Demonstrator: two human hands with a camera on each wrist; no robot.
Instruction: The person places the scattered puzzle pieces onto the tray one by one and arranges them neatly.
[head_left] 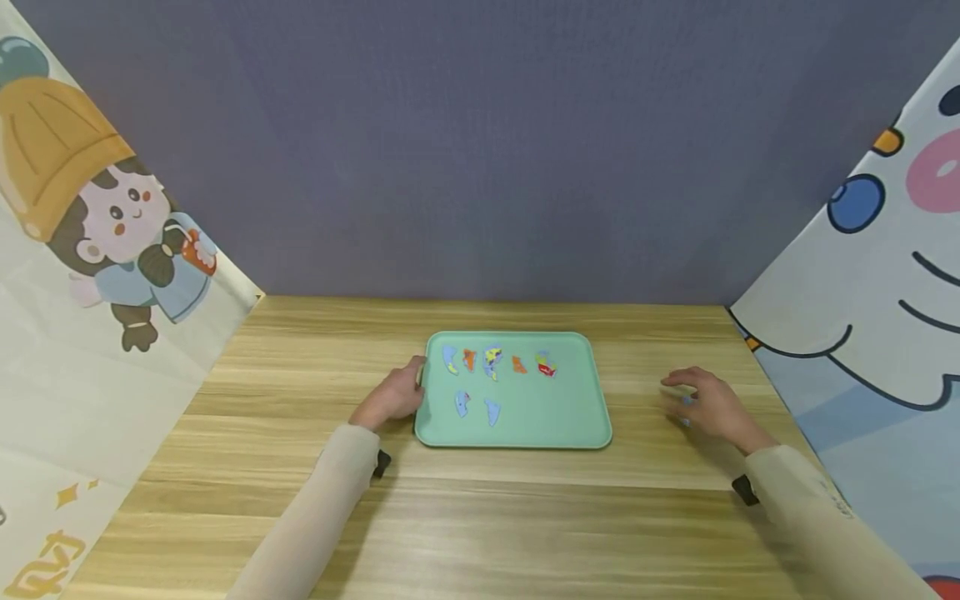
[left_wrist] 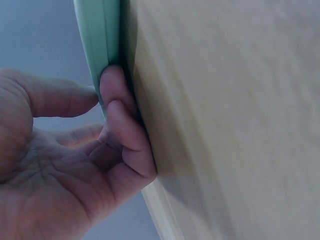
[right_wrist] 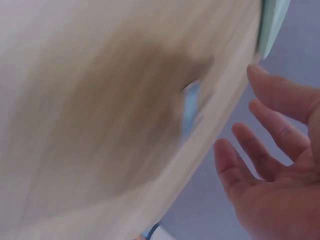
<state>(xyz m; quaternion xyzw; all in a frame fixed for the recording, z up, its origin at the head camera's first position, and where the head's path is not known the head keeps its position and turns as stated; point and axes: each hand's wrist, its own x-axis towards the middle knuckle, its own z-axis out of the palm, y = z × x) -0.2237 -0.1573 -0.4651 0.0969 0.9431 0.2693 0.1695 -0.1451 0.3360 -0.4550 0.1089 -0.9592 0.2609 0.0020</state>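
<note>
A mint-green tray (head_left: 551, 408) lies on the wooden table. Its left rim is held by my left hand (head_left: 395, 392), thumb at the rim and fingers curled against its outer side and underside in the left wrist view. Several small puzzle pieces lie on the tray in two rows, among them an orange piece (head_left: 519, 364), a red and green piece (head_left: 546, 365) and a light blue piece (head_left: 492, 412). Right of the tray, my right hand (head_left: 708, 407) hovers with fingers loosely spread, holding nothing. Below it a light blue piece (right_wrist: 190, 109) lies on the table, blurred.
The wooden table (head_left: 525, 533) runs up to a dark grey-blue panel (head_left: 480, 150) at the back. Cartoon-printed sheets stand on both sides, the left one (head_left: 45, 350) and the right one (head_left: 862, 300), with the right hand fairly near the right sheet.
</note>
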